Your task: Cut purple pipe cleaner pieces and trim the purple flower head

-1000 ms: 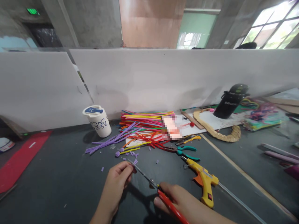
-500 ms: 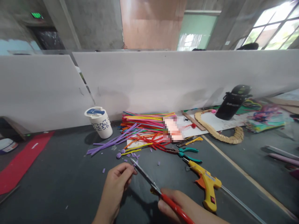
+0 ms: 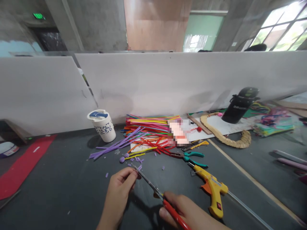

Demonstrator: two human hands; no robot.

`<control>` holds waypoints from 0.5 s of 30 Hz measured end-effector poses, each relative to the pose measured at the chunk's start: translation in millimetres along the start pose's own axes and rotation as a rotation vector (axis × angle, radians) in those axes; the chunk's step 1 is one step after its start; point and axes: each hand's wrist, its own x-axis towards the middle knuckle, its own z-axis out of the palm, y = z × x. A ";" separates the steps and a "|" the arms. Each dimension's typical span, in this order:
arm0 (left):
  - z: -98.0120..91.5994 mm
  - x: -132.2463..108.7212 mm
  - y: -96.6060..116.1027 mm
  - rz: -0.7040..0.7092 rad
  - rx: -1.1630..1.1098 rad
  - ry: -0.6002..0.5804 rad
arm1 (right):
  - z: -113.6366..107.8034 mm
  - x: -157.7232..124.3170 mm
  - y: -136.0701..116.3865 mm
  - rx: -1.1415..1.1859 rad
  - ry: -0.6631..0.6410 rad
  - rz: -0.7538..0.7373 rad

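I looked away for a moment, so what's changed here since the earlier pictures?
The right hand and scissors have shifted slightly left since half a second ago, toward the left hand. Nothing was visibly picked up or let go. The glue gun, pliers and cup stayed put.

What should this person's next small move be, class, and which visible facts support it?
Probably one small, careful snip: the right hand holds red-handled scissors that reach the pinching left hand, and small purple pieces lie scattered nearby. What the left fingertips pinch is hidden.
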 end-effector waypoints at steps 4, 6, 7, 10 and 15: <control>-0.5 -0.7 -3.2 0.027 0.056 -0.009 | 0.4 1.6 0.3 -0.008 -0.004 0.007; 0.3 -1.4 -4.1 0.048 0.079 -0.012 | 0.6 2.2 0.2 -0.020 0.002 0.013; 1.0 -1.7 -4.4 0.055 0.084 -0.014 | 0.7 2.4 0.4 -0.025 0.003 0.015; 3.3 -2.3 -4.8 0.065 0.081 -0.022 | 1.7 3.2 2.3 -0.022 0.012 0.001; 5.9 -2.8 -5.0 0.045 0.052 -0.018 | 1.3 2.3 0.5 -0.004 0.010 0.029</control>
